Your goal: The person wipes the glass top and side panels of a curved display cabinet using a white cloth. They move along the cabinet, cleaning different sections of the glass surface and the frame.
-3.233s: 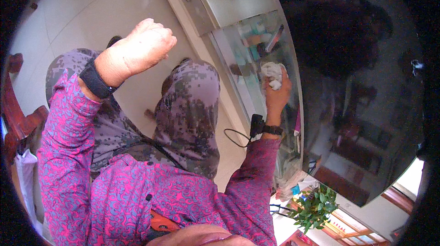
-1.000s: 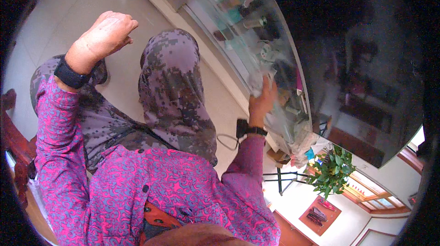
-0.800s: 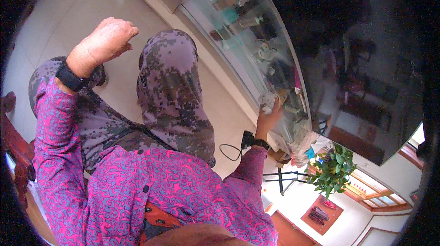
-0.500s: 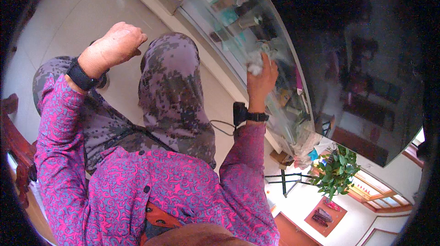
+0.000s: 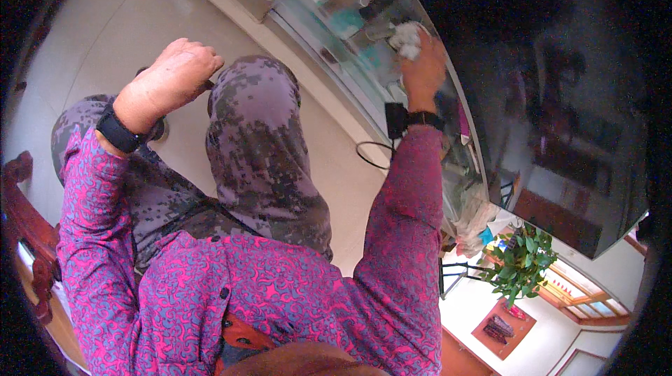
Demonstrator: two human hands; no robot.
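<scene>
On the glass top (image 5: 348, 33) of a low cabinet, my right hand (image 5: 424, 71) presses a crumpled white cloth or tissue wad (image 5: 406, 40). The fingers are wrapped about the wad, close to a big dark screen (image 5: 546, 117). My left hand (image 5: 171, 76) hangs over my knees with its fingers curled into a loose fist; its palm side is hidden, and whether it holds anything does not show. Each wrist wears a black band, and a thin dark cord loops from the right one.
Glass bottles and small items show under or on the glass. A pink-and-white stick (image 5: 464, 124) lies near the screen's edge. Crumpled plastic bags (image 5: 467, 227) and a green leafy plant (image 5: 521, 260) stand at the cabinet's near end. A carved wooden chair arm (image 5: 35, 236) is at left.
My right hand has slid the white wad farther away and to the right across the glass, toward the screen. My left hand has barely moved.
</scene>
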